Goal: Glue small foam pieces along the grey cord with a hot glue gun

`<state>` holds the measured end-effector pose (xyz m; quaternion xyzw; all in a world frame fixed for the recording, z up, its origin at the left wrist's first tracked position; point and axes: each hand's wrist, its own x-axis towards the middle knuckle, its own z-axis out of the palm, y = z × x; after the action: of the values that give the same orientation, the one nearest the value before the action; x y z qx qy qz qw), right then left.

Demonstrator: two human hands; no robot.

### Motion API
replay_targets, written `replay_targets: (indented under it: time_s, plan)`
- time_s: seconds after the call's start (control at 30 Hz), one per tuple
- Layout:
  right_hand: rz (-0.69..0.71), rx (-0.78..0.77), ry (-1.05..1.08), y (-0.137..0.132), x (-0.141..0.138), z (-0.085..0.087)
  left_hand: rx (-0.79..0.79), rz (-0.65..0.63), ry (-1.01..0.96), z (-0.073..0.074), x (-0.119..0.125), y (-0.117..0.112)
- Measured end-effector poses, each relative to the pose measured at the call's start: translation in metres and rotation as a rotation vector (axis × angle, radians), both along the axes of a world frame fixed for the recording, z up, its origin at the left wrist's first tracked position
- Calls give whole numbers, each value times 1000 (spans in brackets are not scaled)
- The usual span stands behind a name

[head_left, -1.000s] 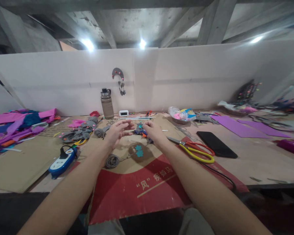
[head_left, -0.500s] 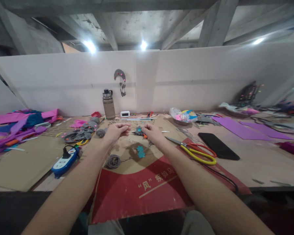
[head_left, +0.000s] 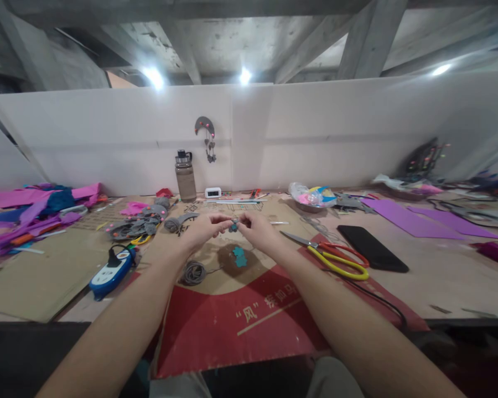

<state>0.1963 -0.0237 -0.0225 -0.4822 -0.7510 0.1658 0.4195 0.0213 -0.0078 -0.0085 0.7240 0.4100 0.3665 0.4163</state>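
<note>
My left hand and my right hand meet above the cardboard mat, fingertips pinched together on a small teal and grey craft piece held between them. Just below the hands a teal felt cut-out lies on a dark round patch. A coil of grey cord rests left of it, near my left forearm. How the piece is made up is too small to tell.
Yellow-and-red scissors and a black phone lie to the right. A blue-white power strip sits left, with grey felt pieces and pink scraps beyond. A water bottle stands by the white partition.
Both hands have come together at the centre and closed their fingertips on the small piece; the left hand went from loosely open to pinching.
</note>
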Motion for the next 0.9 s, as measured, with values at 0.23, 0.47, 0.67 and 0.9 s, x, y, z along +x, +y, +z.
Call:
replay_targets:
  time_s: [0.23, 0.47, 0.67, 0.9]
  plan:
    - [4, 22, -50, -7, -1, 4, -45, 73, -222, -2, -2, 4]
    - [-16, -11, -69, -6, -2, 4, -109, 64, -316, -2, -4, 7]
    - [-58, -148, -162, 8, -12, -15, -107, 132, -284, -6, -7, 11]
    - [-29, -157, -269, 10, -25, -32, -93, 115, -158, -11, -2, 8]
